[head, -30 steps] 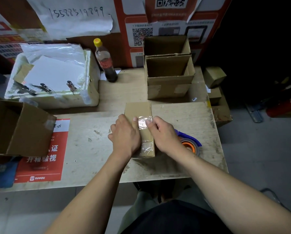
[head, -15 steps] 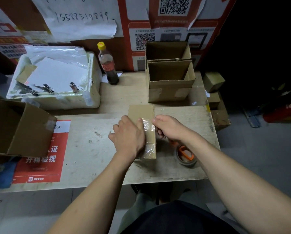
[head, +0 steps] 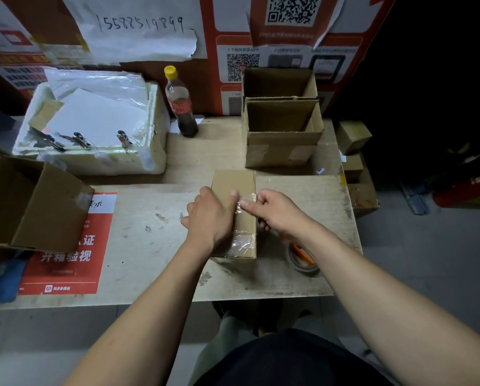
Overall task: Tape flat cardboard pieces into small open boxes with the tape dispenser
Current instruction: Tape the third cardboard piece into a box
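A small cardboard box (head: pixel 234 201) is seen lying flat near the middle of the wooden table (head: pixel 155 224), with a strip of clear tape (head: pixel 244 232) stuck along its right side. The left hand (head: pixel 209 218) is laid flat on the left part of the box, with its fingers straight and close together and its thumb stretched out over the top of the box. The right hand (head: pixel 272 211) is held just to the right of the box, and its first finger and thumb are pinched on the far end of the tape, while the other fingers are curled under. The tape dispenser (head: pixel 303 257), with its orange part showing, is left on the table close to the right of the box, partly hidden under the right wrist. Behind the box, two open boxes (head: pixel 282 129) are stood one behind the other. A bottle (head: pixel 179 103) with a yellow cap and dark drink is placed behind the box and a little to the left. Farther left of the box, a white foam box (head: pixel 94 126) with paper and clips on it is seen. Another open cardboard box (head: pixel 35 201) is tipped on its side far to the left of the box, above a red sheet (head: pixel 69 246) stuck on the table.
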A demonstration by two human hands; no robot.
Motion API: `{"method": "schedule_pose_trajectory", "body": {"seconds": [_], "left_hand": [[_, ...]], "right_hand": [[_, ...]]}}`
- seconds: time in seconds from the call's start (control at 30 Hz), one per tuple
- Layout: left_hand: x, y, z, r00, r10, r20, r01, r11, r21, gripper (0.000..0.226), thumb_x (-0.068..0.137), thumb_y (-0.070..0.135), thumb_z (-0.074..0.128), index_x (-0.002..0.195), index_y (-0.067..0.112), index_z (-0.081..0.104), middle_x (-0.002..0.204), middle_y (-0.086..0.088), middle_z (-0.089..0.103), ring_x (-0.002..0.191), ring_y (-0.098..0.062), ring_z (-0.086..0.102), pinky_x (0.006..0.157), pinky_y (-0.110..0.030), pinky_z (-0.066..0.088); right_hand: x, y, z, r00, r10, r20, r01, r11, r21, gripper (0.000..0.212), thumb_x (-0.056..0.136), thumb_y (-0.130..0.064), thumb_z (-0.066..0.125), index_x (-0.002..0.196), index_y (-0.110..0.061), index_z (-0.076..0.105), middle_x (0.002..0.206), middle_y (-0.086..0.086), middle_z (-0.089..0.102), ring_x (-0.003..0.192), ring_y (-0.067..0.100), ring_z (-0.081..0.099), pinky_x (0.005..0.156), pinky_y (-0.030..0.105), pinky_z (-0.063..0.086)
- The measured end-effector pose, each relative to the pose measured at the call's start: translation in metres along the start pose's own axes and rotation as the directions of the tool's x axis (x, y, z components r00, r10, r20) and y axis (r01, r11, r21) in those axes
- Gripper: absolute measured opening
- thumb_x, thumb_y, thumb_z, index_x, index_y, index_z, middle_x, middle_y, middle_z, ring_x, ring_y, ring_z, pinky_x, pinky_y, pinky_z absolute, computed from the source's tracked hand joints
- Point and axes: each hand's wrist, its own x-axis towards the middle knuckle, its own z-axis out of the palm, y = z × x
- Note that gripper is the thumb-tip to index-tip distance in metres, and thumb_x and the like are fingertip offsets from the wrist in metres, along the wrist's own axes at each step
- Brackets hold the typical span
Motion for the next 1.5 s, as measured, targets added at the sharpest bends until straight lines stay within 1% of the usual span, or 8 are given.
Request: {"method": "schedule_pose_trajectory", "body": {"seconds": [0.33, 0.47, 0.6, 0.97, 1.07, 1.17, 1.37, 1.5], "left_hand": [[-0.008, -0.008, 0.001, 0.998, 0.050, 0.023, -0.049, 0.998, -0.035, 0.058, 0.095, 0.059, 0.056, 0.131, 0.015, 0.046, 0.136, -0.011, 0.057, 0.128, -0.038, 0.043, 0.101, -0.051, 0.034], [-0.011, -0.010, -0.001, 0.999, 0.038, 0.025, -0.037, 0.998, -0.049, 0.055, 0.096, 0.058, 0.056, 0.131, 0.017, 0.045, 0.134, -0.008, 0.059, 0.126, -0.037, 0.044, 0.099, -0.049, 0.032], [-0.012, -0.007, -0.002, 0.999, 0.037, 0.024, -0.035, 0.998, -0.056, 0.056, 0.096, 0.058, 0.056, 0.134, 0.018, 0.044, 0.133, -0.008, 0.060, 0.127, -0.037, 0.044, 0.101, -0.050, 0.031], [-0.037, 0.005, -0.011, 0.954, 0.191, -0.231, -0.144, 0.968, 0.204, 0.068, 0.092, 0.063, 0.060, 0.141, 0.017, 0.048, 0.133, -0.007, 0.061, 0.122, -0.035, 0.049, 0.095, -0.049, 0.036], [-0.062, 0.021, -0.024, 0.947, 0.251, -0.200, -0.277, 0.954, -0.117, 0.046, 0.094, 0.054, 0.064, 0.128, 0.023, 0.063, 0.116, 0.005, 0.071, 0.112, -0.018, 0.061, 0.097, -0.042, 0.047], [-0.082, 0.041, -0.036, 0.982, 0.136, 0.132, -0.040, 0.830, -0.556, 0.028, 0.095, 0.049, 0.066, 0.102, 0.024, 0.075, 0.095, 0.009, 0.077, 0.095, -0.009, 0.070, 0.080, -0.032, 0.057], [-0.090, 0.055, -0.045, 0.954, 0.150, 0.260, 0.077, 0.715, -0.695, 0.031, 0.094, 0.040, 0.070, 0.089, 0.010, 0.075, 0.085, -0.007, 0.076, 0.078, -0.011, 0.066, 0.072, -0.024, 0.045], [-0.081, 0.050, -0.043, 0.885, 0.047, 0.464, 0.404, 0.420, -0.813, 0.013, 0.089, 0.023, 0.076, 0.092, 0.011, 0.075, 0.075, -0.003, 0.070, 0.065, -0.011, 0.060, 0.065, -0.027, 0.040]], "right_hand": [[-0.023, 0.039, -0.040, 0.999, -0.051, -0.007, 0.049, 0.986, -0.161, 0.010, 0.101, -0.021, 0.061, 0.110, -0.017, 0.062, 0.099, 0.010, 0.067, 0.087, 0.017, 0.061, 0.078, 0.038, 0.052], [-0.028, 0.083, -0.071, 0.985, 0.061, -0.159, -0.164, 0.599, -0.783, 0.058, 0.091, -0.013, 0.063, 0.145, -0.020, 0.044, 0.142, 0.004, 0.045, 0.135, 0.024, 0.040, 0.112, 0.040, 0.040], [-0.027, 0.113, -0.072, 0.973, 0.168, -0.155, -0.219, 0.488, -0.845, 0.041, 0.090, -0.024, 0.068, 0.127, -0.018, 0.053, 0.127, 0.006, 0.057, 0.116, 0.025, 0.054, 0.095, 0.036, 0.050], [-0.064, 0.059, -0.074, 0.984, -0.063, -0.168, 0.025, 0.976, -0.218, 0.054, 0.087, -0.006, 0.071, 0.125, -0.036, 0.047, 0.116, -0.006, 0.057, 0.098, 0.015, 0.064, 0.072, 0.028, 0.055], [-0.089, 0.034, -0.075, 0.944, -0.269, -0.190, 0.250, 0.961, -0.121, 0.081, 0.082, 0.004, 0.072, 0.132, -0.055, 0.047, 0.127, -0.019, 0.056, 0.110, 0.009, 0.062, 0.084, 0.026, 0.056], [-0.103, 0.025, -0.077, 0.880, -0.436, -0.189, 0.387, 0.889, -0.246, 0.092, 0.076, 0.010, 0.075, 0.135, -0.054, 0.047, 0.131, -0.024, 0.050, 0.121, 0.000, 0.051, 0.091, 0.013, 0.050], [-0.103, 0.022, -0.083, 0.713, -0.696, -0.090, 0.535, 0.622, -0.571, 0.103, 0.066, 0.017, 0.079, 0.147, -0.035, 0.043, 0.131, -0.001, 0.045, 0.115, 0.013, 0.048, 0.090, 0.030, 0.053], [-0.102, 0.018, -0.086, 0.654, -0.752, -0.083, 0.557, 0.553, -0.620, 0.100, 0.067, 0.013, 0.083, 0.148, -0.031, 0.043, 0.131, 0.002, 0.042, 0.116, 0.009, 0.042, 0.087, 0.021, 0.049]]}}
